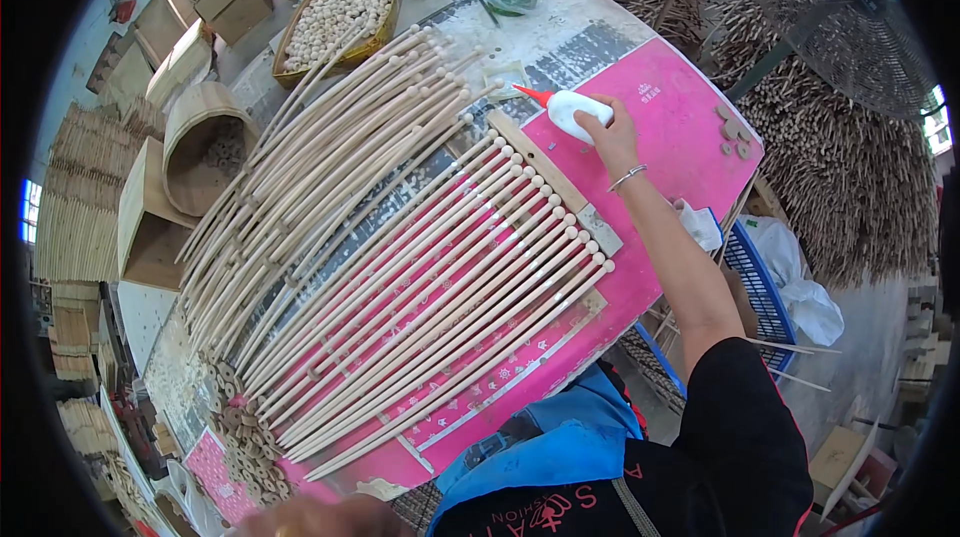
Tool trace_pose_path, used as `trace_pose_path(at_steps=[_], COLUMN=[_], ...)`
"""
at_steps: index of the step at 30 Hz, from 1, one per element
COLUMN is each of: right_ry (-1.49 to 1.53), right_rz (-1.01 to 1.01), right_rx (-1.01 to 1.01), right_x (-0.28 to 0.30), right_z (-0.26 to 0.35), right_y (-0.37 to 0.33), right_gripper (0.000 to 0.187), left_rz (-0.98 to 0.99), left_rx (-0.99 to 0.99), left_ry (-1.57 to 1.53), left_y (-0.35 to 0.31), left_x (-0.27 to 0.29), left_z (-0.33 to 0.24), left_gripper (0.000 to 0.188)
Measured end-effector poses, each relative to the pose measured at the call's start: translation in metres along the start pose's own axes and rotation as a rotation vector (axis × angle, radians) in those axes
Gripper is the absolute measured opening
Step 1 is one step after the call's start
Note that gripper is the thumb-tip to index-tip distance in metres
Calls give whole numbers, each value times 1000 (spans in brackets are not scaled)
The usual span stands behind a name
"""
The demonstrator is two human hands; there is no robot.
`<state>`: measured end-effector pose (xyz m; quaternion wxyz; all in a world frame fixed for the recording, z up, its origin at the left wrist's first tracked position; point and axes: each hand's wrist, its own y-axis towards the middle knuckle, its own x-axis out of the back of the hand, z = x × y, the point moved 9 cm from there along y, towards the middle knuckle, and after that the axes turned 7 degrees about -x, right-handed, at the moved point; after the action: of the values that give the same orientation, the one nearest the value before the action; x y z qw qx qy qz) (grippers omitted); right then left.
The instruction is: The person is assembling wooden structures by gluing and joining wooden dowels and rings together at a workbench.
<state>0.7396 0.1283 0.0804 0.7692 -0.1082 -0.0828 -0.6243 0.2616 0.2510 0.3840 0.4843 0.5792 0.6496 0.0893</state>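
Note:
My right hand (614, 139) is wrapped round a white squeeze bottle (577, 115) with a red pointed nozzle, tipped over the pink sheet. The nozzle points left, towards a wooden bar (548, 169). Along that bar lies a row of wooden sticks (450, 282), side by side, each with a round bead (556, 200) at its upper right end. At the lower edge my left hand (325, 517) is a blur, and its fingers cannot be made out. It is near a heap of small wooden rings (250, 452).
More beaded sticks (330, 152) lie to the left. Behind them stands a basket of loose beads (345, 17). A round wooden tub (207, 142) is at the left. Several wooden discs (733, 132) lie on the pink sheet (680, 87). A fan (840, 7) stands far right, above a blue crate (755, 282).

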Motion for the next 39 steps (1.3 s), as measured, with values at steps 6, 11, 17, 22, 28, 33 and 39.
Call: trace_pose_path(at_steps=[6,11,17,22,28,33,39], right_ry=[-357,-504,-434,-358,-428,-701,-415], right_rz=[-126,-167,-146,-121,-142,-249,191], right_rx=[240,365,377,224,277,506,660], right_x=[12,17,15,11,18,21,-75], right_z=[38,65,65,27,17,57,90], right_y=[-7,-3,-11,-15,-21,-41,-46], right_gripper=[47,47,47,51,50,41,20], left_rz=[-410,-641,-532,-520,-495,-470,-436], left_rx=[545,1090,535,454,392,345,274], left_ry=[575,751,929,982,1032,1073,1170], left_y=[32,-4,-21,-38,-44,-51,-54], left_x=[-36,-8,80,113,126,128,126], left_z=[-25,-34,-17,-11,-15,-20,-27], left_gripper=[36,33,29,26,22,18,15])
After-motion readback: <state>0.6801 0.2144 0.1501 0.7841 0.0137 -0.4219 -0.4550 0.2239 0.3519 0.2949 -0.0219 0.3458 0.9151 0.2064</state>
